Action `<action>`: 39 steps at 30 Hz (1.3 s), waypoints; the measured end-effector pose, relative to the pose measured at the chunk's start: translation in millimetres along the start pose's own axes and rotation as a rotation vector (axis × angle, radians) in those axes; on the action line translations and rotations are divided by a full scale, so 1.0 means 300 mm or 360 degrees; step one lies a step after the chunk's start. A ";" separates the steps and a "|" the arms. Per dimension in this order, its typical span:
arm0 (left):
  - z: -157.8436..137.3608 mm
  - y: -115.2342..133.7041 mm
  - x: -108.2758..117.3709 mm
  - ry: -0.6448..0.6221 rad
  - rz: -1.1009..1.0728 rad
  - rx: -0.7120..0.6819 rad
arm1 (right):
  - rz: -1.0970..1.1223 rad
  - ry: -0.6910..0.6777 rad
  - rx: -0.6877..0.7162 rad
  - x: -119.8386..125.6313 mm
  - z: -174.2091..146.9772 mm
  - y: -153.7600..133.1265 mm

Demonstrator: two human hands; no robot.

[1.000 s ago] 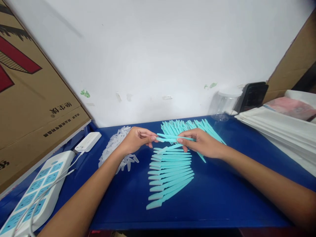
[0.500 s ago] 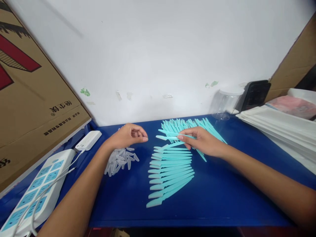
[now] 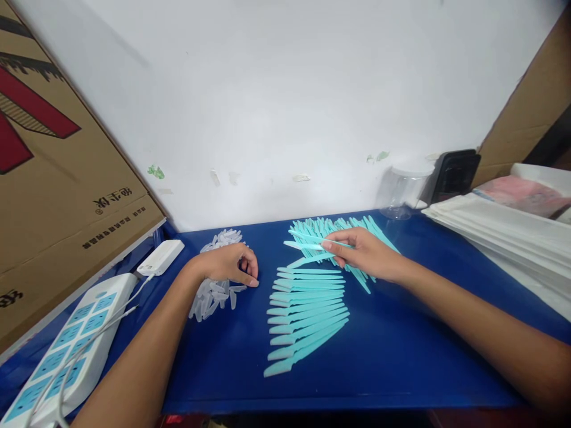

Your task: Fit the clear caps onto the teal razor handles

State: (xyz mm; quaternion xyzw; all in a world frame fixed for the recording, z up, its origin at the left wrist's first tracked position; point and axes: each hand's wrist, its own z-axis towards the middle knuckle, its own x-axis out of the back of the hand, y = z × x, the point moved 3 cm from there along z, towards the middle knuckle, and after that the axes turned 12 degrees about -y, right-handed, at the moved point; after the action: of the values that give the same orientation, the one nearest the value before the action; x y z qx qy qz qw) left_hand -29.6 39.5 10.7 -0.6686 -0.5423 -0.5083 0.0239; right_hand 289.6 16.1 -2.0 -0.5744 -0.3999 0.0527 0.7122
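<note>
Blue tabletop [image 3: 401, 356]: the left hand [image 3: 227, 266] curls onto the clear caps [image 3: 214, 294], well left of the teal razor [image 3: 307, 244] pinched crosswise by the right hand [image 3: 363, 255].

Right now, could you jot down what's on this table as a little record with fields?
Left hand: fingers down on the pile of clear plastic caps
Right hand: pinches two teal razors
Sorted row: teal razors fanned side by side
Loose heap: more teal razors behind the right hand
Surface: blue table
Left edge: white power strip
</note>
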 end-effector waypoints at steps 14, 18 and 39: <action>0.050 0.071 0.017 0.0951 -0.0800 -0.0430 | 0.0055 -0.0050 -0.0053 -0.009 0.002 0.005; 0.063 0.077 0.004 0.1055 -0.1061 -0.0482 | 0.0064 -0.0057 -0.0067 -0.010 -0.002 -0.001; 0.073 0.102 -0.009 0.1215 -0.0986 -0.0510 | 0.0093 -0.0161 -0.0032 -0.026 -0.004 -0.023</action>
State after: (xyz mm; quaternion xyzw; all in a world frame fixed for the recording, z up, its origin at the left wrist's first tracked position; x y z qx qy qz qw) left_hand 7.9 38.0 14.1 -0.2387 -0.5830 -0.7758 -0.0343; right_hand 282.5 8.7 0.0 -0.5895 -0.4190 0.0985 0.6835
